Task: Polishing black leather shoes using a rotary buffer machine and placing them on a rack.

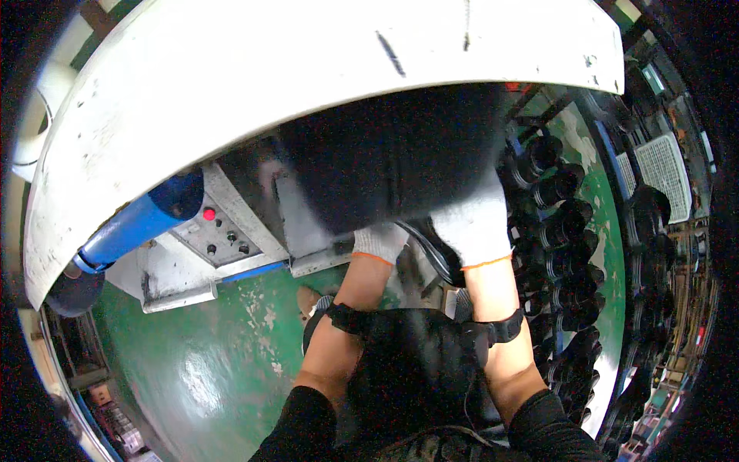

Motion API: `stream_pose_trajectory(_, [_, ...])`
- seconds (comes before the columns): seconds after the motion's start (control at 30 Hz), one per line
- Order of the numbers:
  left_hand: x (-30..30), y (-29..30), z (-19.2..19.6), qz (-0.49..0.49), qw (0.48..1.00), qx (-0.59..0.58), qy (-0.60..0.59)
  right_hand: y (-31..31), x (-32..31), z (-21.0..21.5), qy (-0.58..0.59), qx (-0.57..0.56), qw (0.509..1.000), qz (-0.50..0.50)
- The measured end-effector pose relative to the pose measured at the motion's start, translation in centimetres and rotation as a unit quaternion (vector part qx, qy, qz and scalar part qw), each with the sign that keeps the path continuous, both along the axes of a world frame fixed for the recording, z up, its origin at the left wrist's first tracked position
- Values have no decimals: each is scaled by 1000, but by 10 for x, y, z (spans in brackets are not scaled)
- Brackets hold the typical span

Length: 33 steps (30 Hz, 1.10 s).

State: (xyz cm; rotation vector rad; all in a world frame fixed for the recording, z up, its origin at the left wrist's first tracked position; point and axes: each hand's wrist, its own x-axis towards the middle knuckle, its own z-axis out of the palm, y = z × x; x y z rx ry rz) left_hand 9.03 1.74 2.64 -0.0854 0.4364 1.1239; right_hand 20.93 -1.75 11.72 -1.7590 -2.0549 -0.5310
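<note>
Both my hands wear white knit gloves with orange cuffs and reach under a large white hood. A dark, blurred black flap (pixel 392 154) hangs below the hood and covers my fingers. My left hand (pixel 379 240) shows only its wrist end at the flap's lower edge. More of my right hand (pixel 476 227) is visible, its back turned up, but its fingertips are out of sight too. Between the two hands runs a glossy black curved piece (pixel 435 250) with a pale edge line. Whether either hand grips it, I cannot make out.
The white hood (pixel 308 54) spans the top. At left are a blue cylinder (pixel 138 223) and a control panel (pixel 223 231) with a red button and black knobs. Rows of black rounded, shoe-like pieces (pixel 570 231) stand at right, beyond them a light grey basket (pixel 663 175). The floor (pixel 192 362) is green.
</note>
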Motion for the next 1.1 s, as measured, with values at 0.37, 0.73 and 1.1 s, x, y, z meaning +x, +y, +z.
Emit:
stream_pose_trajectory(0.37, [10,8,-80,21,767,389,510,2,-2,-2,-6,0,1000,-5])
stream_pose_trajectory(0.73, [-33,-14,-28,-27,981,119,-148,-45,-76,29,196,-35,980,2])
stream_pose_trajectory(1.1, [-35,-44,-19,-145,977,104,-117,-110,-128,37,980,-24,191,59])
